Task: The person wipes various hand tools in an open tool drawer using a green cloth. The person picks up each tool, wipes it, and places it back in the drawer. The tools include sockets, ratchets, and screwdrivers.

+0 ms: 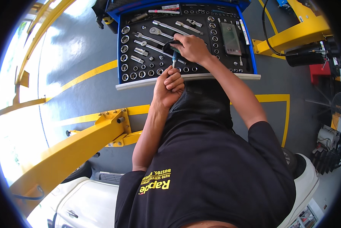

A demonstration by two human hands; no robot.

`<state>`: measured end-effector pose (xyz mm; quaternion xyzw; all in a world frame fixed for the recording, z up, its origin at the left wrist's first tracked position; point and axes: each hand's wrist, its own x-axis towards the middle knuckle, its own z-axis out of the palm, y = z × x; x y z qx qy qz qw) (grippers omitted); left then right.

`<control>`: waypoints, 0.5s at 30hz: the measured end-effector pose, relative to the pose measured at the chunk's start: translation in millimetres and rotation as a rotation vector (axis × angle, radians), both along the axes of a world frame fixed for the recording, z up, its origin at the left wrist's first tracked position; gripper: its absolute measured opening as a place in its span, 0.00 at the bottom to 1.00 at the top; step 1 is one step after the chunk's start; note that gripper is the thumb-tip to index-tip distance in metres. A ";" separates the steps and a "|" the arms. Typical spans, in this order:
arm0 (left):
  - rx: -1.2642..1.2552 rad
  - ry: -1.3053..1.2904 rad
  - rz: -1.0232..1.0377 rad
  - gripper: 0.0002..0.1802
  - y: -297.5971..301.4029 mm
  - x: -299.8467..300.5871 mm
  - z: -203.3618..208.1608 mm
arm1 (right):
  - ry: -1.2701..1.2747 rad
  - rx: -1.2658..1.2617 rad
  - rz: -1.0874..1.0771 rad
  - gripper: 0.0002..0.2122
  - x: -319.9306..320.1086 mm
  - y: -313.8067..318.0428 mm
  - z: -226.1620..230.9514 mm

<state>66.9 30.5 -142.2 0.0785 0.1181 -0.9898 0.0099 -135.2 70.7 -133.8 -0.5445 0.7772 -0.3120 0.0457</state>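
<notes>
Over the open tool drawer [185, 78], my left hand [169, 86] is closed around the metal shaft of what looks like a blue-handled screwdriver [175, 57]. Its tip is hidden in my fingers. Just above it, my right hand [191, 47] pinches a black cloth [169, 47] against the upper end of the handle. Beneath my hands lies black foam with cut-outs. A ratchet [160, 32], a combination wrench [147, 38] and extension bars [168, 27] rest in it near my right hand.
Rows of sockets [124, 48] line the drawer. A phone [230, 39] and a white marker [244, 32] lie at its right side. Yellow lift arms [75, 140] stand left and right [292, 36]. A white car [88, 201] is behind me.
</notes>
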 end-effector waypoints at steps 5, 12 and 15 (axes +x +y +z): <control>-0.113 -0.221 0.012 0.16 4.7 1.3 7.9 | -0.006 0.070 -0.030 0.13 2.5 -8.6 1.5; -1.136 -0.738 0.047 0.11 23.6 -1.1 39.5 | -0.046 0.100 -0.077 0.13 -3.4 -14.7 -2.8; -1.064 -0.770 0.097 0.13 29.6 -1.0 41.9 | -0.070 0.093 -0.082 0.13 -7.6 -17.1 -8.7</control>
